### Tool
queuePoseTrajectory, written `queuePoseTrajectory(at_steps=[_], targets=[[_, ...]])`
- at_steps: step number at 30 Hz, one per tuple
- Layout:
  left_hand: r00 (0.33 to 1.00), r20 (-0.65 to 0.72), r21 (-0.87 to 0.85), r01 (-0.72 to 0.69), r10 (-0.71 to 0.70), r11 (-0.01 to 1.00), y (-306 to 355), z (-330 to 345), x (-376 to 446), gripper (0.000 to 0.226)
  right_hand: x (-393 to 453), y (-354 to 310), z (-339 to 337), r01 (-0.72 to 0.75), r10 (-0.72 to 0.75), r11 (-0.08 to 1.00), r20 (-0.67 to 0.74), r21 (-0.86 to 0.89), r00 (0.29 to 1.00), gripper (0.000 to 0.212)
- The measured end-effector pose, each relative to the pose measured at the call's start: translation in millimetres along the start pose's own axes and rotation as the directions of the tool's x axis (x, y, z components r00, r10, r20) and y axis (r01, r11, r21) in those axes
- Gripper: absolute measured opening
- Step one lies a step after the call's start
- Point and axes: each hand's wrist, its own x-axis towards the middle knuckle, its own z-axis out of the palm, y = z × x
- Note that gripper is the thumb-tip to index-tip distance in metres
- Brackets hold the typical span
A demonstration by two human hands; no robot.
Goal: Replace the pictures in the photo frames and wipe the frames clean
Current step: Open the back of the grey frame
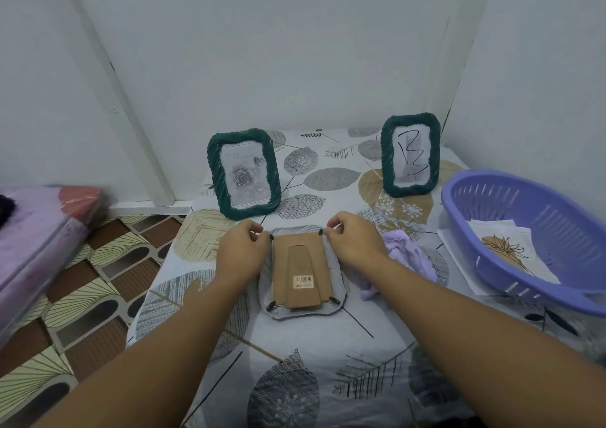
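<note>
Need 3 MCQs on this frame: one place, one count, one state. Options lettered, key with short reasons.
1. Where does the lilac cloth lie?
A. in the basket
B. on the table beside the right hand
C. on the floor

2. How many green frames stand upright?
A. one
B. two
C. three

3. How does the grey frame lie?
A. face down, cardboard back up
B. upright against the wall
C. face up, picture showing

Key: 1 B, it is bunched on the tablecloth just past the right hand, outside the purple basket. 2 B, the rose frame and the scribble frame. 3 A, its brown backing and barcode label face the camera, both hands at its top clips; left hand.
</note>
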Motion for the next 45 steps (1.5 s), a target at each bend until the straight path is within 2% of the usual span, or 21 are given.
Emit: queuePoseTrajectory(at_steps=[7,13,20,37,45], targets=[[0.997,-0.076,-0.117,-0.028,0.019,0.993,-12,9,-6,0.010,4,7,13,-0.113,0.116,0.980,-0.010,0.164,0.993,0.016],[0.996,-0.079,-0.114,0.019,-0.028,0.993,-8,11,-7,0.018,6,12,23,-0.142,0.161,0.964,-0.068,0.226,0.985,0.020],[0.995,-0.080,-0.117,0.046,-0.055,0.992,-8,13,-6,0.016,8,11,27,-0.161,0.179,0.969,-0.085,0.188,0.980,0.025],[0.995,-0.101,-0.076,-0.036,0.029,0.996,-18,16,-2,0.014,8,9,27,-0.170,0.185,0.972,-0.082,0.164,0.979,0.030],[0.994,-0.109,-0.070,-0.036,0.028,0.997,-17,16,-2,0.014,8,5,26,-0.202,0.216,0.969,-0.086,0.144,0.973,0.015]])
